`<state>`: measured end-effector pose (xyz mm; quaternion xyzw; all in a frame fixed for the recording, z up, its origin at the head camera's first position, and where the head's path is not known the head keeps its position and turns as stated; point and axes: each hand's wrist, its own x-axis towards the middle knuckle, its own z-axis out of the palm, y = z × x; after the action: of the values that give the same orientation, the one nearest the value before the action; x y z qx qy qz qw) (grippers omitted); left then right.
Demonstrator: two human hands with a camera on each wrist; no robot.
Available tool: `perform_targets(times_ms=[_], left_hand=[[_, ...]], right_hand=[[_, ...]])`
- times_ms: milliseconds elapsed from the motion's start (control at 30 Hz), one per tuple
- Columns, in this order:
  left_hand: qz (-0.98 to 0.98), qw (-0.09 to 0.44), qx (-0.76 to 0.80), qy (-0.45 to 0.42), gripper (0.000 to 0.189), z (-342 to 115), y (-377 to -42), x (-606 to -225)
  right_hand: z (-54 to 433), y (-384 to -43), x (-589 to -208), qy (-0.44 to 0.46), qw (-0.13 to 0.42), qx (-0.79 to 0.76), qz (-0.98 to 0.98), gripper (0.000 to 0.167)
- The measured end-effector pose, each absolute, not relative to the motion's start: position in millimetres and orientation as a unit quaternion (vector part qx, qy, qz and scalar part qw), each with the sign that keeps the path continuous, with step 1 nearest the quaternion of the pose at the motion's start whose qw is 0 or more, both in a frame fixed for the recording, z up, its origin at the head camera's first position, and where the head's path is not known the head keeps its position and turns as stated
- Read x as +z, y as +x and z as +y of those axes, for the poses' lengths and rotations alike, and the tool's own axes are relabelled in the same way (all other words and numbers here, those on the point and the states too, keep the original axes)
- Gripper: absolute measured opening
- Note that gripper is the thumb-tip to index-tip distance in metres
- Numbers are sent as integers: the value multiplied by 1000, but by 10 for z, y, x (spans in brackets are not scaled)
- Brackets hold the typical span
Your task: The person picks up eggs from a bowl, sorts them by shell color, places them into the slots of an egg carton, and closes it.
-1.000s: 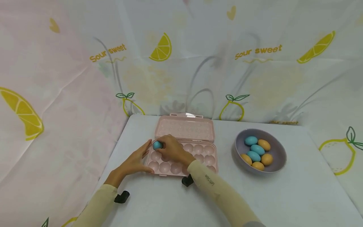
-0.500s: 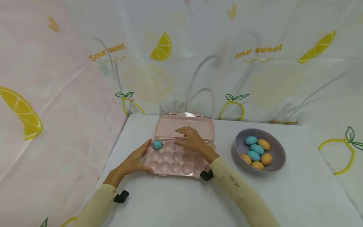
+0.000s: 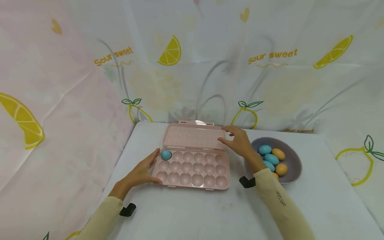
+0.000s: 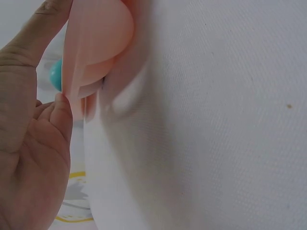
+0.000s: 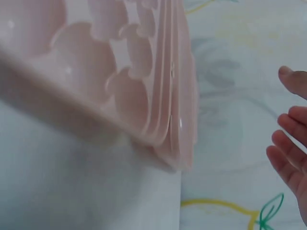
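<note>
A pink egg tray point(image 3: 192, 172) lies open on the table, its lid point(image 3: 195, 136) folded back toward the wall. One blue egg point(image 3: 166, 155) sits in the back-left cup, and the other cups hold nothing. At the tray's left end rests my left hand point(image 3: 141, 171), thumb and fingers spread with their tips against the rim. My right hand point(image 3: 240, 143) hovers between the lid's right end and the bowl, fingers extended and apart, nothing held. In the right wrist view the fingers point(image 5: 288, 149) show at the right edge, away from the tray.
On the right stands a grey-purple bowl point(image 3: 294, 160) with blue eggs point(image 3: 271, 159) and orange eggs point(image 3: 281, 169); my right forearm covers its left part. A white cloth point(image 3: 186, 213) covers the table. Lemon-print fabric point(image 3: 204, 83) hangs behind.
My right hand has let go of the blue egg in the back-left cup and moved right across the tray toward the bowl. My left hand has stayed at the tray's left end.
</note>
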<state>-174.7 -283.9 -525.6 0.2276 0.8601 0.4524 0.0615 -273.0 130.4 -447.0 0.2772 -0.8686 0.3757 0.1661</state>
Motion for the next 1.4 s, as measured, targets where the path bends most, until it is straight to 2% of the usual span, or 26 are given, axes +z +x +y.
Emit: perform_targets(times_ms=[267, 533, 667, 800, 1100, 1400], left_hand=[[859, 63, 453, 232, 138, -2832, -1733, -5274], [864, 59, 445, 227, 137, -2857, -1741, -5282], [863, 61, 447, 227, 137, -2854, -1747, -5280], [865, 65, 446, 222, 138, -2845, -1741, -5277], [865, 65, 447, 217, 139, -2837, -1734, -5271], [865, 61, 445, 223, 137, -2842, -1746, -5273]], right_hand=[[1884, -2673, -4499, 235, 226, 360, -874, 44], [2357, -2617, -4505, 163, 213, 339, -902, 39], [2524, -2564, -4539, 150, 181, 316, -919, 38], [2663, -2534, -4592, 154, 117, 289, -938, 37], [2786, -2557, -4689, 132, 23, 248, -959, 46], [2820, -2587, -4797, 131, 0, 250, -959, 42]])
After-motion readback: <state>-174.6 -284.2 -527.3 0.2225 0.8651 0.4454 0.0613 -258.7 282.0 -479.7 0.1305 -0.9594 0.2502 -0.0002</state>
